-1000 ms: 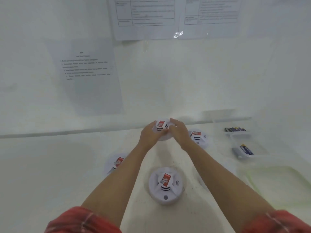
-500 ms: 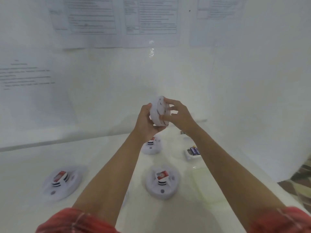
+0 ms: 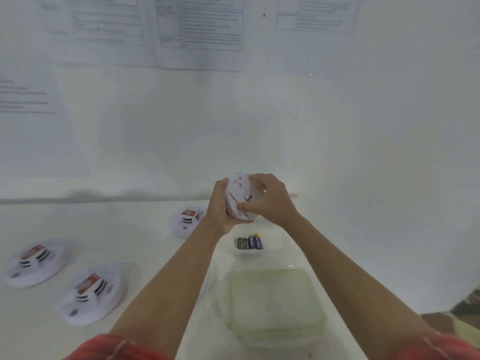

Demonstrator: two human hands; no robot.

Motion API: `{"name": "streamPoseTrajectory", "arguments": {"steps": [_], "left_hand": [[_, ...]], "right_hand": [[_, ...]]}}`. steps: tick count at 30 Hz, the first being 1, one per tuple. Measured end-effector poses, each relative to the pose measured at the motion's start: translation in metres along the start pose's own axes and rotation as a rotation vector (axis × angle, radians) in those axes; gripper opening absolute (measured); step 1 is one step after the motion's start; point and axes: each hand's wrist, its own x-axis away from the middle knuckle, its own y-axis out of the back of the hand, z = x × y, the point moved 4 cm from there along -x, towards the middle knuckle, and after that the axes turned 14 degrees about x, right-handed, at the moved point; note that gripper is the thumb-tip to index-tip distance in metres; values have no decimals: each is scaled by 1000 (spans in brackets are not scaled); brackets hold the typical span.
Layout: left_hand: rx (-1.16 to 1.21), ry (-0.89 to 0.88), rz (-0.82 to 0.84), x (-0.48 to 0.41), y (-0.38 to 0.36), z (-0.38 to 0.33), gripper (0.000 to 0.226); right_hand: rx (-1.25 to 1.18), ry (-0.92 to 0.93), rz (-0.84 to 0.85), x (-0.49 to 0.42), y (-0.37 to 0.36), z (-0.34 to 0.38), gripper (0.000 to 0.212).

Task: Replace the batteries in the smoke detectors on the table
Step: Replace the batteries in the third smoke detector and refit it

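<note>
- Head view, centre of frame: holding one white smoke detector (image 3: 240, 197) raised clear of the table (image 3: 130, 229), tilted on edge, with a flat face bearing small dark markings facing the camera.
- Gripping the detector's left and lower rim with the left hand (image 3: 219, 206), palm cupping it and fingers curling behind, out of sight.
- Gripping the opposite side with the right hand (image 3: 270, 201), fingers curling over the upper right rim and thumb pressing on the lower part of the face.
- Resting flat on the table just below and left of the hands: a second detector (image 3: 185, 223), red-labelled raised centre pointing up, partly hidden by the left wrist.
- Lying well apart at the left edge and lower left of the frame: a third detector (image 3: 33, 261) and a fourth detector (image 3: 91, 292), both blurred and both showing red labels.
- Lying side by side below the hands, between the forearms: batteries (image 3: 249, 242), several dark and one blue.
- Sitting lower in the frame, between the forearms: a pale green container (image 3: 275, 305), lid on, flat on the table.
- Hanging across the top of the frame: printed sheets (image 3: 200, 29), text too blurred for reading.
- Showing at the bottom corners: red sleeves (image 3: 114, 346).
</note>
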Motion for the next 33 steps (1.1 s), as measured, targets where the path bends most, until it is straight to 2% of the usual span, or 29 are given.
{"name": "streamPoseTrajectory", "arguments": {"steps": [5, 12, 15, 19, 33], "left_hand": [[136, -37, -69, 1, 6, 7, 31], [29, 45, -143, 4, 10, 9, 52], [13, 85, -163, 4, 11, 11, 48], [-19, 100, -232, 5, 15, 11, 31], [-1, 166, -266, 7, 10, 18, 26]], "right_hand": [[53, -7, 87, 5, -8, -3, 65], [144, 31, 144, 7, -13, -1, 53], [163, 35, 181, 7, -14, -2, 55], [186, 74, 201, 9, -14, 0, 54], [190, 134, 268, 7, -11, -3, 51]]}}
